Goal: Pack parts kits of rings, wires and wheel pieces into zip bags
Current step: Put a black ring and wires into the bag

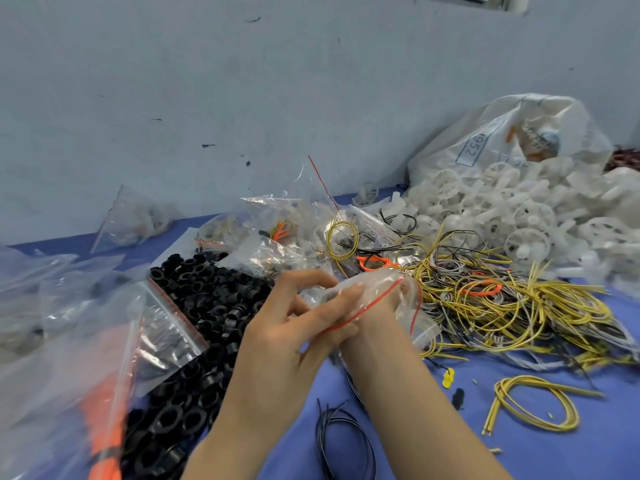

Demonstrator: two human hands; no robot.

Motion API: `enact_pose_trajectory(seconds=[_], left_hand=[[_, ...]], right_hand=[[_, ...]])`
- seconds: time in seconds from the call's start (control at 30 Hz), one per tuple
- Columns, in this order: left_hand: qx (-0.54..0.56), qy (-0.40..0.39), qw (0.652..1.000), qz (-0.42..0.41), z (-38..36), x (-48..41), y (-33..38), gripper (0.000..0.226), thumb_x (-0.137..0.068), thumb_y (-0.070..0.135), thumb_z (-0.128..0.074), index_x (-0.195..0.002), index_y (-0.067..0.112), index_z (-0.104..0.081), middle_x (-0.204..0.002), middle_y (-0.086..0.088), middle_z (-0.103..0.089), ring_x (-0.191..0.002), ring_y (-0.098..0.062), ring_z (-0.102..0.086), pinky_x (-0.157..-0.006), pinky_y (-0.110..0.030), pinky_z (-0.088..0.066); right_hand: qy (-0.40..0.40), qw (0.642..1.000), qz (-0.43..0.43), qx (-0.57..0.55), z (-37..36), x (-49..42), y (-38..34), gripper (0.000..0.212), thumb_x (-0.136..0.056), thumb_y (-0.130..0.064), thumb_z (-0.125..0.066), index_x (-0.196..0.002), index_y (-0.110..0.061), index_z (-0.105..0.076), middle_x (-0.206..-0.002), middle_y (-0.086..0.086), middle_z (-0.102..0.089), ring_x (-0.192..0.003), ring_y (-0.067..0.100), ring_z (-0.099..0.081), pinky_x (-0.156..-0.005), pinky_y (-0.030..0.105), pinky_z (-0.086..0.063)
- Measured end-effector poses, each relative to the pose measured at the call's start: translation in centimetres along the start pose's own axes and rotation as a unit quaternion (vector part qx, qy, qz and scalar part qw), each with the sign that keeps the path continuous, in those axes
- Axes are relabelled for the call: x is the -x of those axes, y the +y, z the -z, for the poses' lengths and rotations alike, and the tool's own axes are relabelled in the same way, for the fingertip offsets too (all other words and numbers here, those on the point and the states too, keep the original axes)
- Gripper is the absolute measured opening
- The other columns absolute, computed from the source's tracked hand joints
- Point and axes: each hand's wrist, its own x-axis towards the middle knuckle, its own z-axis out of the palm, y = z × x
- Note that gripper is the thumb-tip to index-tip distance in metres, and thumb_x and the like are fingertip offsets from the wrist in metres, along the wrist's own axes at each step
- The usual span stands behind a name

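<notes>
The surface is a blue-covered bench set against a pale grey, scuffed wall. A metal fixture at the top right edge of the frame is cut off.

Stock on the bench:
- A spread of black plastic rings lies left of centre.
- A tangle of yellow, grey and black wires lies right of centre.
- A heap of white plastic wheel pieces at the upper right spills from a large white printed sack.
- Several filled clear kit bags lie at centre, behind the hands, and one more leans on the wall at the left.
- A loose yellow wire loop and a black wire coil lie near the bottom edge.

The small clear zip bag with a red seal strip is held above the bench at centre frame, between the rings and the wires. Its strip runs diagonally from lower left to upper right, then turns down the bag's right side.

The left hand pinches the bag's left edge between curled fingers and thumb. The right hand sits under the film with the strip crossing it. Its fingers are covered, so its grip cannot be determined.

The large clear bags at the left are blurred and cut off by the frame. An orange item inside one of them cannot be identified, and the small bag's contents are not legible.
</notes>
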Motion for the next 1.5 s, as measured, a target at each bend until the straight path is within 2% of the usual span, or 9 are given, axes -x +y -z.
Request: enact_pose_trajectory(seconds=[0.07, 0.2, 0.33, 0.5, 0.63, 0.87, 1.0, 1.23, 1.5], left_hand=[[-0.024, 0.013, 1.000, 0.009, 0.1, 0.2, -0.3, 0.046, -0.081, 0.006, -0.065, -0.124, 0.021, -0.057, -0.104, 0.004, -0.049, -0.070, -0.009, -0.049, -0.069, -0.006, -0.041], [-0.090, 0.063, 0.984, 0.138, 0.6, 0.5, -1.7, 0.047, -0.085, -0.003, -0.066, -0.122, 0.026, -0.063, -0.099, 0.002, -0.049, -0.085, 0.010, -0.051, -0.075, 0.001, -0.035], [-0.070, 0.125, 0.954, 0.262, 2.5, 0.2, -3.3, 0.028, -0.090, 0.003, -0.060, -0.109, 0.021, -0.071, -0.096, 0.003, -0.056, -0.083, 0.000, -0.057, -0.072, -0.009, -0.039], [0.036, 0.182, 0.929, 0.321, 4.9, -0.5, -3.5, 0.029, -0.091, 0.005, -0.061, -0.097, 0.032, -0.071, -0.101, 0.002, -0.070, -0.076, -0.013, -0.068, -0.055, -0.012, -0.050], [0.040, 0.076, 0.955, 0.282, 4.0, -0.8, -1.9, 0.044, -0.086, -0.008, -0.058, -0.089, 0.035, -0.070, -0.100, 0.008, -0.069, -0.068, -0.005, -0.069, -0.056, -0.013, -0.051], [0.074, 0.037, 0.953, 0.291, 3.2, -0.6, -1.4, 0.035, -0.091, -0.002, -0.058, -0.089, 0.031, -0.071, -0.094, 0.003, -0.070, -0.045, -0.013, -0.065, -0.043, -0.026, -0.052], [0.060, 0.050, 0.943, 0.325, 4.2, -0.7, -1.9, 0.031, -0.092, 0.000, -0.057, -0.086, 0.028, -0.071, -0.091, 0.003, -0.070, -0.039, -0.012, -0.062, -0.041, -0.014, -0.044], [0.070, 0.062, 0.929, 0.357, 5.3, -0.8, -2.4, 0.036, -0.091, -0.003, -0.056, -0.080, 0.027, -0.072, -0.073, 0.006, -0.069, -0.038, -0.014, -0.061, -0.039, -0.012, -0.041], [0.060, 0.047, 0.928, 0.366, 5.4, -0.7, -2.9, 0.040, -0.088, -0.005, -0.058, -0.075, 0.029, -0.073, -0.056, 0.007, -0.067, -0.037, -0.014, -0.061, -0.040, -0.011, -0.043]], right_hand=[[-0.023, 0.998, -0.042, 0.043, 0.3, -0.7, 0.4, 0.042, -0.090, 0.014, -0.017, -0.093, 0.009, -0.059, -0.069, 0.012, -0.052, -0.092, 0.030, -0.058, -0.084, 0.024, -0.045], [-0.060, 0.971, -0.082, 0.218, -1.1, 0.7, 1.7, 0.020, -0.087, 0.004, -0.035, -0.079, 0.002, -0.053, -0.051, 0.015, -0.055, -0.049, 0.024, -0.051, -0.049, 0.026, -0.042], [-0.172, 0.906, -0.068, 0.380, -1.0, 2.1, 2.4, 0.050, -0.091, -0.005, -0.050, -0.137, -0.021, -0.040, -0.084, -0.005, -0.059, -0.062, 0.003, -0.060, -0.049, 0.014, -0.048], [-0.229, 0.750, 0.079, 0.615, -0.3, 2.9, 0.2, 0.034, -0.090, -0.031, -0.061, -0.123, -0.035, -0.053, -0.092, -0.033, -0.056, -0.072, -0.016, -0.052, -0.051, -0.002, -0.038], [-0.282, 0.582, 0.075, 0.759, -0.5, 1.1, -1.4, 0.030, -0.092, -0.033, -0.059, -0.121, -0.030, -0.059, -0.116, -0.007, -0.064, -0.099, 0.014, -0.063, -0.085, 0.025, -0.051], [-0.464, 0.789, -0.084, 0.395, 2.0, -1.6, -9.9, 0.033, -0.090, -0.027, -0.056, -0.109, -0.004, -0.068, -0.112, 0.017, -0.068, -0.111, 0.032, -0.062, -0.097, 0.040, -0.049], [-0.186, 0.914, 0.078, 0.352, 3.1, -8.0, -10.9, 0.020, -0.092, -0.013, -0.052, -0.082, -0.008, -0.069, -0.085, 0.011, -0.072, -0.080, 0.020, -0.071, -0.070, 0.028, -0.059], [-0.007, 0.476, 0.213, 0.853, 6.4, -18.3, -8.2, 0.043, -0.088, 0.009, -0.042, -0.117, -0.013, -0.065, -0.122, 0.008, -0.062, -0.099, 0.021, -0.059, -0.079, 0.027, -0.046], [0.026, 0.378, 0.147, 0.914, 5.9, -22.2, -5.2, 0.021, -0.083, -0.033, -0.056, -0.099, -0.020, -0.062, -0.102, 0.005, -0.064, -0.104, 0.029, -0.056, -0.092, 0.042, -0.046]])
